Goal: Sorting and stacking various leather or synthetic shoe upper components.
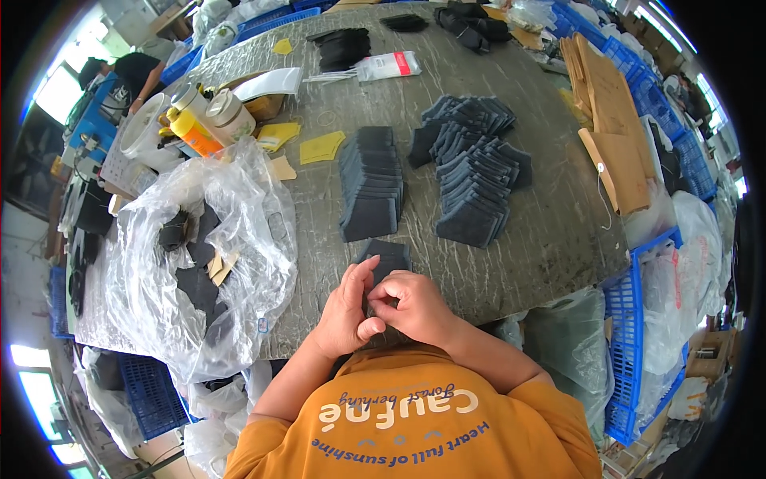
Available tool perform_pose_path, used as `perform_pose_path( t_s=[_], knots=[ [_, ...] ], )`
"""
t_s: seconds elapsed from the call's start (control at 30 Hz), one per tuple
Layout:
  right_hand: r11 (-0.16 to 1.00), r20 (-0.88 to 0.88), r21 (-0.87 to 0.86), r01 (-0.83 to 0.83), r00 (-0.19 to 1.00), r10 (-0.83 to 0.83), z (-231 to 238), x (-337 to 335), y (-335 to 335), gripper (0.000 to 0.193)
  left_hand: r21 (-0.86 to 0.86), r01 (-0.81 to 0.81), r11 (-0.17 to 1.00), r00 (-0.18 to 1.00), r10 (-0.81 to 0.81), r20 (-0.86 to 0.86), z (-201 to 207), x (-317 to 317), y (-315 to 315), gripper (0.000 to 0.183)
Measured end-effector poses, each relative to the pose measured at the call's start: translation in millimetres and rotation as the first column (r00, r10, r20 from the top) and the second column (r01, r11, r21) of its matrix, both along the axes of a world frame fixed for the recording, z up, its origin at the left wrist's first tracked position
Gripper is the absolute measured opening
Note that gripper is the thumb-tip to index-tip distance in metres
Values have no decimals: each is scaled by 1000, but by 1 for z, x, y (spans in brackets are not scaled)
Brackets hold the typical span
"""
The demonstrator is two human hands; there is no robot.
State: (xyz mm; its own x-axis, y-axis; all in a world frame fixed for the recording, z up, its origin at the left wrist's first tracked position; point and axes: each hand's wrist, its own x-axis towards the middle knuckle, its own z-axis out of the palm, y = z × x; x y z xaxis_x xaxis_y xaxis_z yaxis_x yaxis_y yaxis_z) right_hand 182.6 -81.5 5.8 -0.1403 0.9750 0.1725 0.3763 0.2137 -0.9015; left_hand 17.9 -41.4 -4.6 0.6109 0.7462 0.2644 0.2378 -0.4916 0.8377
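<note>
At the near edge of the table, a dark grey fabric piece (389,253) lies just beyond my hands, partly hidden by them. My left hand (343,310) has its fingers stretched up with the thumb apart, the fingertips at the piece's left edge. Beside it, my right hand (411,298) is closed, index finger and thumb pinched together; what is between them, if anything, cannot be made out. Farther out lies an overlapping row of dark grey fabric pieces (370,180). To its right is a larger, uneven pile of similar pieces (475,188).
A clear plastic bag (144,271) with dark scraps spreads over the table's left. Behind it stand a yellow bottle (191,132) and tubs. Yellow cut pieces (321,148) lie nearby. Brown paper (618,136) is along the right edge, near a blue crate (626,343).
</note>
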Motion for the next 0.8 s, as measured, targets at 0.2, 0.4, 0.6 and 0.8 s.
perform_pose_path(
  t_s=[0.2,0.4,0.6,0.8],
  knots=[
    [955,-531,-259,-144,847,-16,-23,-5,-1,8,-580,110,807,844,232,483,-2,3,-8,41],
    [952,-908,-294,-81,336,-252,-32,-4,3,10,-545,-341,766,905,425,31,2,-9,6,14],
    [989,-645,-138,62,752,-137,-24,-6,-4,3,20,-444,896,895,443,46,5,-8,-3,22],
    [978,-580,-82,-192,807,110,-25,-11,-18,6,273,-46,961,998,55,-27,27,-19,-12,27]
  ],
)
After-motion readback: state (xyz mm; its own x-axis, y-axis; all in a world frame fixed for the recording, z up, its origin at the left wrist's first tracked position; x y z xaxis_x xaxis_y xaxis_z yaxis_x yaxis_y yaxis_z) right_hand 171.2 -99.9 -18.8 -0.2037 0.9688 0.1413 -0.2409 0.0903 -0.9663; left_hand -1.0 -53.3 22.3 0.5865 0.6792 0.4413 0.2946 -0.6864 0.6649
